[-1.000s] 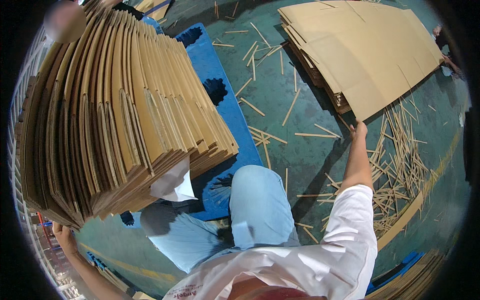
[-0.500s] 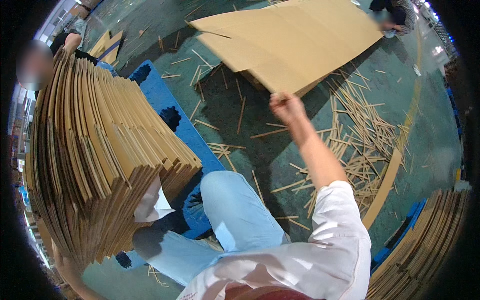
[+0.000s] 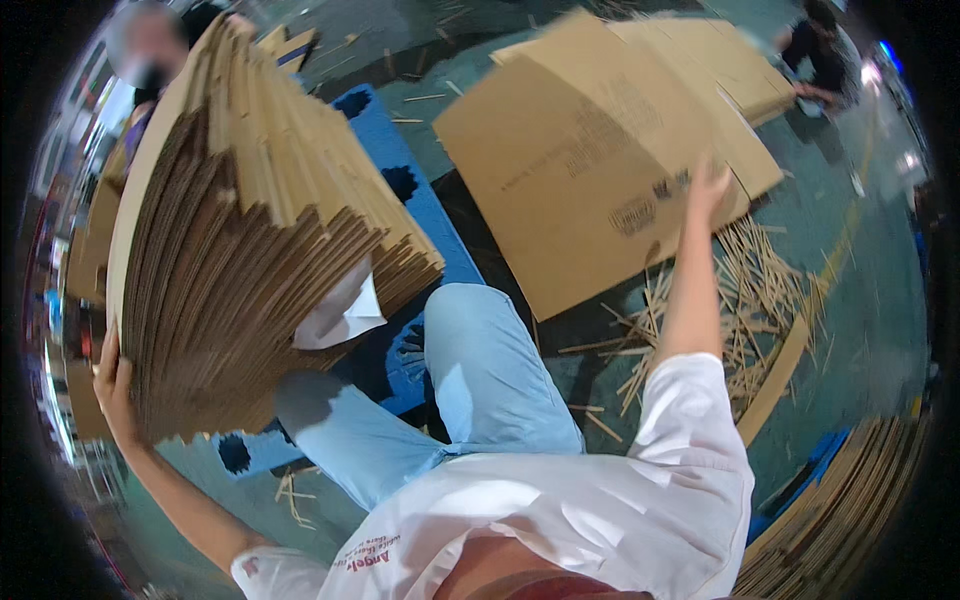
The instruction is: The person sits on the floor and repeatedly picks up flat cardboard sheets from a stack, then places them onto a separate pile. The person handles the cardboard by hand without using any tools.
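Observation:
A thick stack of flattened cardboard sheets [image 3: 290, 230] leans on edge at my left, fanned out along its top. My left hand [image 3: 117, 390] lies against the outermost sheet, fingers stretched out along its lower outer side. Ahead to the right, a large brown cardboard sheet [image 3: 560, 180] with dark print slants over the front of a low cardboard pile [image 3: 690, 50]. My right hand [image 3: 708, 190] is over this sheet's right part. Motion smears its fingers, and whether it touches the sheet is unclear. White paper [image 3: 345, 310] sticks out from the stack's near side.
The stack stands on a blue pallet [image 3: 440, 200]. Many thin cardboard strips [image 3: 750, 280] litter the green floor at right, beside a long cardboard strip [image 3: 775, 380]. Another cardboard stack [image 3: 840, 510] stands lower right. One person [image 3: 825, 60] crouches far right; another [image 3: 145, 50] is behind the stack.
My right hand, closed at the pile's near corner before, has moved right and farther out. The printed sheet now covers the pile's front. My left hand has come up along the stack, which spreads wider.

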The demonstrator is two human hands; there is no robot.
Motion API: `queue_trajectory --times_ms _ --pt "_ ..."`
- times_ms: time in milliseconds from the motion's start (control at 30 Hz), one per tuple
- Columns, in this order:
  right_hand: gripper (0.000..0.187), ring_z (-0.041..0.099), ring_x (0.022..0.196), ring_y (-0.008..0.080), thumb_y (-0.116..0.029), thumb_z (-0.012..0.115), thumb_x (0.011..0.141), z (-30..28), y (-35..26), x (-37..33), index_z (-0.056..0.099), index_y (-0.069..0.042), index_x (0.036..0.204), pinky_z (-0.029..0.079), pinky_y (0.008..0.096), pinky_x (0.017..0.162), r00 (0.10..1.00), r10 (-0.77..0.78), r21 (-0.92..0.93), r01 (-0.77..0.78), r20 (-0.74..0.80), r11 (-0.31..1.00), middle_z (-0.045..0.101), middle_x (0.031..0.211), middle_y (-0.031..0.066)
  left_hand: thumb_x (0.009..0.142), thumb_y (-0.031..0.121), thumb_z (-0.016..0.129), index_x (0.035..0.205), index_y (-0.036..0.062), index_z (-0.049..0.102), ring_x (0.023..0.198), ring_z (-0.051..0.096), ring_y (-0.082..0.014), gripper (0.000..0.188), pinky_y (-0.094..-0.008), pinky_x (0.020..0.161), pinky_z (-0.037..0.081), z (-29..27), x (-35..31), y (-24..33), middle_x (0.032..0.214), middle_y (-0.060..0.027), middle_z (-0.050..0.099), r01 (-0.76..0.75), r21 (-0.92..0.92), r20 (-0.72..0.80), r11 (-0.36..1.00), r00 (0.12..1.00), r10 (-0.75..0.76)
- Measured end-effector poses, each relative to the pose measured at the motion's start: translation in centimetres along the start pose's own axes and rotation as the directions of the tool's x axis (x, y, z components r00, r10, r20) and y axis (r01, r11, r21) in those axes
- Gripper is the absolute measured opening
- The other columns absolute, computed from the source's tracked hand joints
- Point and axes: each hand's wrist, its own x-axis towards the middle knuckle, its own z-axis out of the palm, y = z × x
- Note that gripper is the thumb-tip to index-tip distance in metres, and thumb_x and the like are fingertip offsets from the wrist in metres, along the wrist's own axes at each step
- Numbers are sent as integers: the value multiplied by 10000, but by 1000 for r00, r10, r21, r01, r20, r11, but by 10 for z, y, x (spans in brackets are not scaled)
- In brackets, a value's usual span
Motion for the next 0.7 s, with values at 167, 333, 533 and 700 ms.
queue_trajectory --times_ms 167,333,533,700 --pt "689 285 1286 312 -487 586 821 -20 144 -242 373 -108 1356 267 509 1028 36 927 -405 -893 374 198 208 1468 127 822 187 555 1275 13 487 1238 414 -201 489 -334 1054 264 -10 -19 -17 1314 -93 486 48 -93 -24 995 998 -50" --pt "548 546 751 247 -540 616 763 12 179 -312 522 -136 1122 388 453 821 -161 769 -158 -984 619 -79 626 919 106 814 187 578 1256 21 510 1242 410 -203 478 -343 1058 262 -11 -11 -8 1314 -95 486 21 -77 -37 997 999 -24" --pt "379 569 992 236 -273 651 795 18 90 -281 571 -98 1122 463 410 847 60 678 150 -986 733 -74 608 1087 53 798 236 612 1249 27 522 1239 417 -207 505 -343 1055 272 -7 -21 -11 1305 -92 494 65 -98 -44 993 997 -69" --pt "401 562 1013 243 -78 662 755 14 10 -204 553 -62 1140 471 376 857 292 413 305 -952 862 37 603 1067 63 797 233 596 1243 32 530 1255 406 -220 494 -341 1060 269 -9 -22 11 1294 -103 504 51 -78 -56 996 997 -55"
